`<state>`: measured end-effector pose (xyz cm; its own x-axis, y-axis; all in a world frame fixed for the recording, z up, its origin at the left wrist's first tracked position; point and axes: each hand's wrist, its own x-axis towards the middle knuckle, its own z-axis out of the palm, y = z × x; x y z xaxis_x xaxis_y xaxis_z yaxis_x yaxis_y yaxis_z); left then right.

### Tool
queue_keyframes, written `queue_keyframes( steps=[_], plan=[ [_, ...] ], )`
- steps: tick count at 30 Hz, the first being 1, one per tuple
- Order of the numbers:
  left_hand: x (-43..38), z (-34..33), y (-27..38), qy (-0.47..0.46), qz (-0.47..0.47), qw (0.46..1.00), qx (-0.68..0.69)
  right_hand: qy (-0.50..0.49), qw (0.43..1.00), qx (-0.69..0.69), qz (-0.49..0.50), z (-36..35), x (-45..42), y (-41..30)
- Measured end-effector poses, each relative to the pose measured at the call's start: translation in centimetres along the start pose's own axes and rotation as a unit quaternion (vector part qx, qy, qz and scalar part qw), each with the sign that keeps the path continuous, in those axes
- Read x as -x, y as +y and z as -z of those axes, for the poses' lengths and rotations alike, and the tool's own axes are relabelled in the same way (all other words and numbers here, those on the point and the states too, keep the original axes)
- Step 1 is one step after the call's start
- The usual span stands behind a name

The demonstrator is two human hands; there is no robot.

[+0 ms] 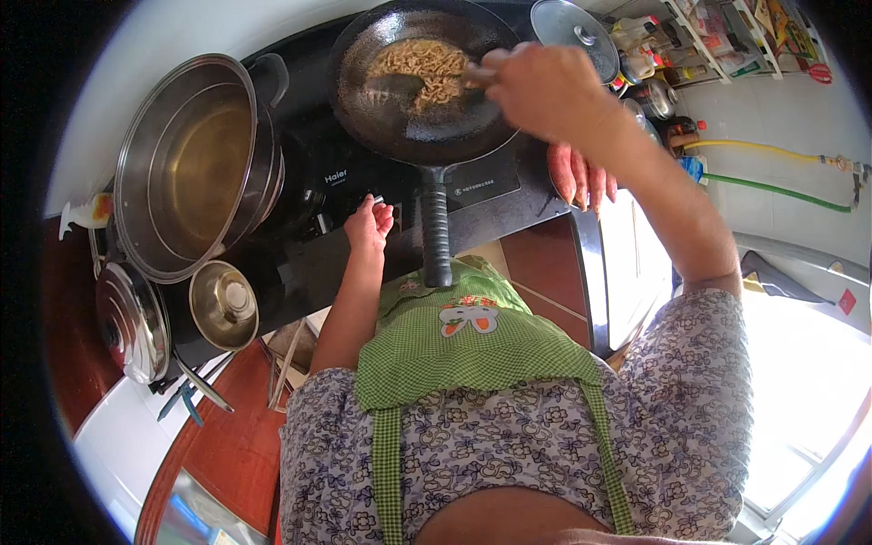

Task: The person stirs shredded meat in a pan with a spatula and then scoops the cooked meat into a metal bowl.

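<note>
Over the right side of the wok, my right hand [545,88] grips the handle of a spatula [395,87], whose dark blade rests among brown shredded food [432,58]. The hand is slightly blurred. The black wok [470,139] sits on the cooktop, its ribbed handle [436,231] pointing toward me. My left hand [368,221] is at the cooktop's front, its fingers closed around a small silver control knob [379,199].
A large steel pot [204,157] holding yellowish liquid stands left, beside a steel bowl [225,304] and a lid [133,323]. A glass lid [575,34], bottles [637,61] and reddish sweet potatoes [578,174] are at the right. Yellow [756,146] and green hoses [776,192] run along the wall.
</note>
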<state>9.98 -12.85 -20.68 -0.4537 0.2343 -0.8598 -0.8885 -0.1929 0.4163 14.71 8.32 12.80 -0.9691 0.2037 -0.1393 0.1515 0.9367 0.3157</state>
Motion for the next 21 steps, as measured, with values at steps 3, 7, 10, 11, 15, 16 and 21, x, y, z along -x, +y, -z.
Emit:
queue_keyframes(
  steps=[3, 7, 10, 11, 15, 16, 21],
  plan=[
    [0.1, 0.2, 0.5, 0.001, -0.065, 0.987, -0.15, -0.014, 0.997, -0.064, -0.047, -0.7, -0.1, 6.3],
    [-1.5, 1.1, 1.2, 0.056, -0.179, 0.849, -0.494, -0.089, 0.994, -0.046, -0.04, -1.3, 3.3, 12.6],
    [0.9, -0.8, 3.2, 0.034, -0.305, 0.632, -0.712, -0.182, 0.967, -0.074, -0.161, -3.3, 4.5, 14.3],
    [1.7, -1.2, 3.3, 0.041, -0.342, 0.568, -0.748, -0.204, 0.956, -0.092, -0.187, -4.2, 4.2, 14.3],
    [2.7, -1.5, 3.8, 0.02, -0.358, 0.505, -0.785, -0.103, 0.97, -0.12, -0.185, -9.6, 1.8, 11.7],
    [2.2, -1.1, 3.6, 0.016, -0.382, 0.495, -0.78, -0.082, 0.975, -0.113, -0.172, -9.5, 0.9, 10.6],
    [2.1, 1.4, 2.4, 0.009, -0.433, 0.55, -0.714, 0.08, 0.995, -0.015, -0.065, -5.7, 0.5, 7.7]
  ],
)
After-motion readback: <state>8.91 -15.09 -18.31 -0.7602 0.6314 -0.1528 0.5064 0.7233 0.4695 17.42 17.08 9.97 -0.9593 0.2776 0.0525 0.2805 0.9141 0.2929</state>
